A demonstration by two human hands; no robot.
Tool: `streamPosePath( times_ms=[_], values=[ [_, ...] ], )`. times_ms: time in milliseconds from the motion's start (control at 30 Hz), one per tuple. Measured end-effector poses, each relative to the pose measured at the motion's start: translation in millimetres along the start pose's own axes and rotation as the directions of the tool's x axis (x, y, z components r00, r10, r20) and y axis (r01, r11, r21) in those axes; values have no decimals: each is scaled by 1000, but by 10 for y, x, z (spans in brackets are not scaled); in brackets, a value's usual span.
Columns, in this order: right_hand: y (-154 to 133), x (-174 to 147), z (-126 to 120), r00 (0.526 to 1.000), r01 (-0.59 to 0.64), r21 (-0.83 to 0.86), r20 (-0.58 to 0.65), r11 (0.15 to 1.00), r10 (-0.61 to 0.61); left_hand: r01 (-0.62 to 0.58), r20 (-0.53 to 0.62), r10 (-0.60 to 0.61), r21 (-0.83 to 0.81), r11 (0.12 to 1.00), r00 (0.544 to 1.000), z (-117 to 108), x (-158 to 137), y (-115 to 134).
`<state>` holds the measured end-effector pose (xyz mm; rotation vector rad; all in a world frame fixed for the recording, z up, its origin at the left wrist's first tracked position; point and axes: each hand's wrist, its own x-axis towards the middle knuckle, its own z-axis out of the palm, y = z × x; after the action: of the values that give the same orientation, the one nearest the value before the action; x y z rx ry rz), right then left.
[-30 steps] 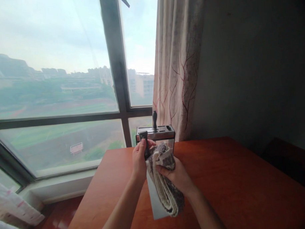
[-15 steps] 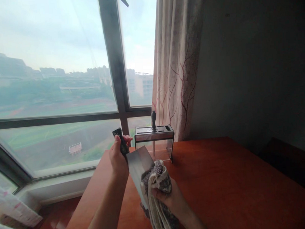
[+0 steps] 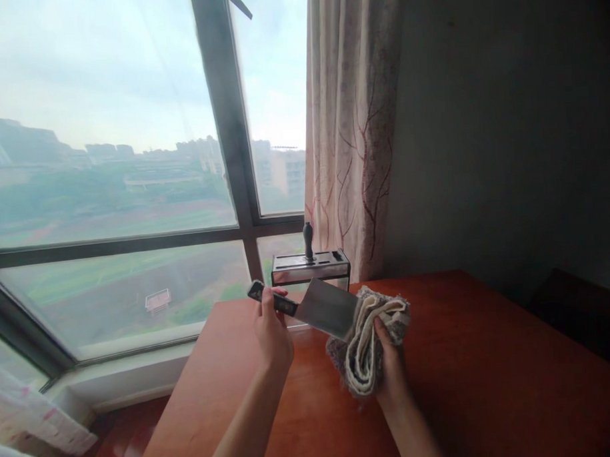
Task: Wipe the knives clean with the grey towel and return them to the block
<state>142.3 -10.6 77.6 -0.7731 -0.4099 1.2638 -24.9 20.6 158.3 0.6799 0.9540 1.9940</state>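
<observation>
Two hands and three objects: the left hand (image 3: 273,336) grips one cleaver (image 3: 328,309) by its handle; the right hand (image 3: 392,369) clasps one folded cloth (image 3: 366,343) against the blade's end. At the cleaver's twelve o'clock, one block (image 3: 289,261) (a single black handle (image 3: 308,240) upright in its top) stands on the surface (image 3: 465,369). Half a second earlier, the blade pointed toward five o'clock; now, between three and four.
</observation>
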Motion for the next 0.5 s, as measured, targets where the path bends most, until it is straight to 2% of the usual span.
streamPosePath(
  times_ms=[100, 200, 267, 400, 500],
  values=[
    [-99, 94, -132, 1000, 17, 25, -2, 1000, -17, 64, 139, -55, -57, 996, 989, -38, -65, -32],
    [-150, 116, -213, 1000, -26, 65, 19, 998, 25, 118, 303, -88, -80, 990, 949, -105, -124, -22],
    [-175, 115, -224, 999, -44, 137, 8, 990, 43, 146, 354, -120, -49, 988, 928, -177, -154, -15],
    [-240, 128, -226, 995, -98, 323, 14, 941, 98, 164, 384, -201, 128, 978, 901, -379, -171, -56],
    [-282, 155, -268, 996, -91, 321, 44, 943, 81, 267, 429, -404, 344, 900, 808, -527, -162, -116]
  ],
)
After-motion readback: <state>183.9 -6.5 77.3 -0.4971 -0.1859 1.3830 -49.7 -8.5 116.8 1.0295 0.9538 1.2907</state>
